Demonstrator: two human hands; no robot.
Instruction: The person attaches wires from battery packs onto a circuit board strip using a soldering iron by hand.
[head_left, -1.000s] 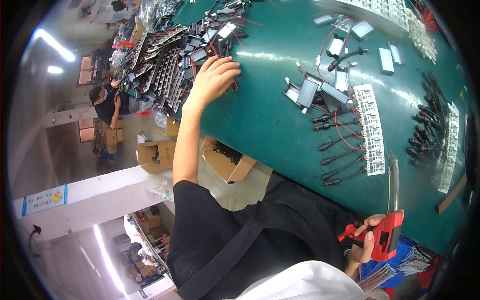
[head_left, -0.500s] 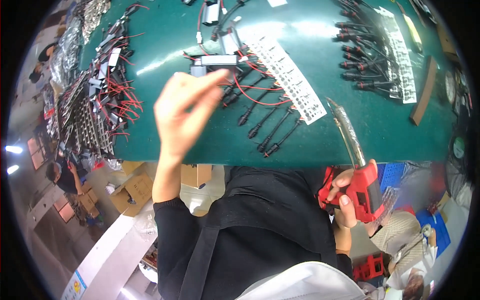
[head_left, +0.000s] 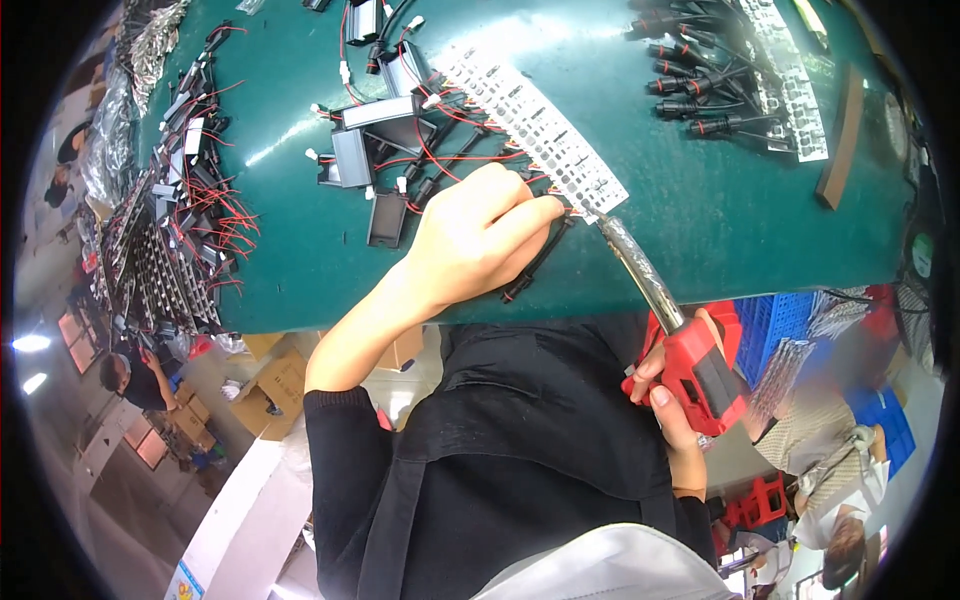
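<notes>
My right hand (head_left: 668,385) grips a red soldering gun (head_left: 690,375) by its handle. Its long metal barrel slants up and left, and the tip meets the near end of a white circuit board strip (head_left: 550,135). Beside that tip, the fingers of my left hand (head_left: 480,240) are pinched together at the strip's lower edge. What they pinch is too small to make out; red wires and the end of a black cable (head_left: 540,262) are close by. Under and past my left hand lie several black cables with connectors and black box-shaped housings (head_left: 385,118) with red wires.
A heap of housings with red wires (head_left: 205,180) covers the table's left side. Black connector cables (head_left: 700,85) lie at the right by another white board strip (head_left: 795,90) and a brown bar (head_left: 842,140). A blue crate (head_left: 770,330) stands below the table's right edge; other people sit farther off.
My left hand has come down and right from above the housings to the strip's near end. The soldering gun has moved up and left, its tip now at the strip. The view has shifted somewhat.
</notes>
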